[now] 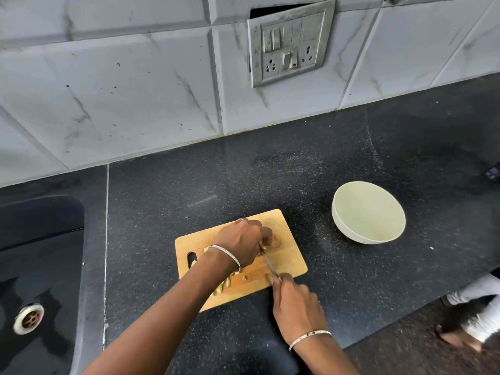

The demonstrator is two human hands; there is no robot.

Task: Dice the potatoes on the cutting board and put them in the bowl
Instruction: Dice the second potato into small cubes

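Cutting board (288,257) lies slanted on the dark counter (189,185), with its slotted end toward the sink (40,253).

Left hand (242,240): over the middle of the board, fingers curled down and bunched on the potato (263,247) being cut. Only a pale sliver shows beside the fingertips; the rest is hidden.

Right hand (296,303): at the board's near edge, closed round the handle of the knife (269,262), forefinger laid forward along it. The blade's long axis runs diagonally from this hand, away and leftward, ending at the left fingertips. Cannot tell whether the edge is in the potato.

Potato pieces (224,286): cut, lying on the near-left part of the board and partly under the left forearm. One small cube sits apart from them, nearer the knife.

Bowl (368,212): upright on the counter off the board's far right corner, near but not touching. Nothing visible inside.

Judgement: dicing is under way and the transfer has not begun.

Relation that matters: the bowl lies on the right hand's side, while the finished pieces sit at the opposite, left end of the board. They must therefore travel along the board's length, past the knife, to reach the bowl. Probably the knife goes down first.

Risk: the left fingertips are just beside the blade.
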